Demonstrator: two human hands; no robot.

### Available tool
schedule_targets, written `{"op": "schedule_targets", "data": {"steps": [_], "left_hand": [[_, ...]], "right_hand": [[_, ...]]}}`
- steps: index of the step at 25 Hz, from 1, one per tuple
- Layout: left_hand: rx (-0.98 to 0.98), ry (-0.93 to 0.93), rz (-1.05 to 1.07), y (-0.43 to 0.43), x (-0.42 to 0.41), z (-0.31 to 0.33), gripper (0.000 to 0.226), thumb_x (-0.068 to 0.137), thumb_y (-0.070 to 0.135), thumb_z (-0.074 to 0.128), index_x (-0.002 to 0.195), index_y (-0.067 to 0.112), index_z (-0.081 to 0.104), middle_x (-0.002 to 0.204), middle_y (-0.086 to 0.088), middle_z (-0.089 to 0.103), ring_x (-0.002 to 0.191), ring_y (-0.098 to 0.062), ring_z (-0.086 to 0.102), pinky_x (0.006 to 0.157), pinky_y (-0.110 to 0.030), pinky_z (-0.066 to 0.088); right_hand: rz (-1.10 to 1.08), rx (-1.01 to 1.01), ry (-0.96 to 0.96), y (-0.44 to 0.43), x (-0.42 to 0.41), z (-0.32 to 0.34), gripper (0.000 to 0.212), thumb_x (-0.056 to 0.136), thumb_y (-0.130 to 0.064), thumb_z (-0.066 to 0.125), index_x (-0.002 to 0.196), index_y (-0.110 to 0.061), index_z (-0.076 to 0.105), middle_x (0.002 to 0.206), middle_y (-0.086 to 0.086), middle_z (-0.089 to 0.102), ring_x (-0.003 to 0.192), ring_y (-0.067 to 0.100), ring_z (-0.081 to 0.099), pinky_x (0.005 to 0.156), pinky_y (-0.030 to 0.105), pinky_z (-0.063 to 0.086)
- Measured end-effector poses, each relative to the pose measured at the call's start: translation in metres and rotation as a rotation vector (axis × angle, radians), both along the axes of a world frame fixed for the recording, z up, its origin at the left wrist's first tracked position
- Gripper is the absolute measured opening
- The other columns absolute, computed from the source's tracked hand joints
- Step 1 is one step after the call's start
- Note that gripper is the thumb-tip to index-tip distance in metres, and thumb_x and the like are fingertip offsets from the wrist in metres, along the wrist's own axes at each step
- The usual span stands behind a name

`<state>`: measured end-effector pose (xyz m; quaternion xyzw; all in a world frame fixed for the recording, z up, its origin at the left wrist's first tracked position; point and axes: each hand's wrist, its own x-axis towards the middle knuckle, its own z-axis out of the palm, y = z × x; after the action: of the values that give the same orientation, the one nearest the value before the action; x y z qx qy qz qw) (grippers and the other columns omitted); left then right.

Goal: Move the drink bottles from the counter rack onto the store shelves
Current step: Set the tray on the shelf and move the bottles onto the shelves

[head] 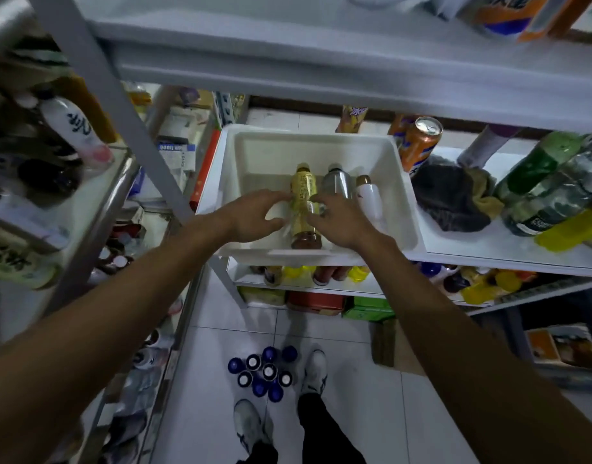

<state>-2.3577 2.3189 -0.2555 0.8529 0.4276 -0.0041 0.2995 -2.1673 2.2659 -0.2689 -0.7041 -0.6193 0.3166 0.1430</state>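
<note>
A yellow-labelled bottle (303,187), silver bottle (337,183) and white bottle (371,199) lie in a tub (254,145).

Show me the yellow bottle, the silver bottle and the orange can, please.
yellow bottle (303,183): head view, on its yellow label.
silver bottle (337,183): head view, on its shiny body.
orange can (418,146): head view, on its side below the lid.
</note>
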Motion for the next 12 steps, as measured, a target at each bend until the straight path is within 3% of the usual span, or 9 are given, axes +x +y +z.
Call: {"op": "schedule_targets", "data": {"steps": [6, 9, 12], "left_hand": [[-0.055, 0.031, 0.077, 0.029, 0.003, -0.019, 0.055, 0.096, 0.021, 0.055, 0.147, 0.012, 0.036, 0.148, -0.012, 0.041, 0.135, -0.025, 0.04, 0.106, -0.028, 0.031], [-0.085, 0.057, 0.081, 0.034, 0.007, -0.028, 0.054, 0.096, 0.022, 0.054, 0.146, 0.011, 0.037, 0.148, -0.012, 0.041, 0.134, -0.025, 0.041, 0.105, -0.028, 0.031], [-0.11, 0.053, 0.074, 0.037, 0.015, -0.035, 0.053, 0.096, 0.023, 0.053, 0.145, 0.011, 0.038, 0.147, -0.013, 0.043, 0.133, -0.026, 0.043, 0.098, -0.023, 0.032]], "right_hand": [[0.088, -0.107, -0.125, 0.051, -0.02, -0.03, 0.042, 0.094, -0.03, 0.052, 0.131, -0.01, 0.053, 0.129, 0.018, 0.056, 0.114, 0.033, 0.055, 0.089, 0.034, 0.046], [-0.061, -0.018, -0.167, 0.057, -0.026, -0.04, 0.043, 0.095, -0.025, 0.054, 0.135, -0.008, 0.05, 0.132, 0.019, 0.049, 0.118, 0.033, 0.051, 0.092, 0.032, 0.044], [-0.154, -0.088, -0.171, 0.072, -0.025, -0.043, 0.045, 0.09, -0.022, 0.063, 0.13, -0.005, 0.051, 0.126, 0.016, 0.055, 0.116, 0.028, 0.054, 0.081, 0.028, 0.04]]}}
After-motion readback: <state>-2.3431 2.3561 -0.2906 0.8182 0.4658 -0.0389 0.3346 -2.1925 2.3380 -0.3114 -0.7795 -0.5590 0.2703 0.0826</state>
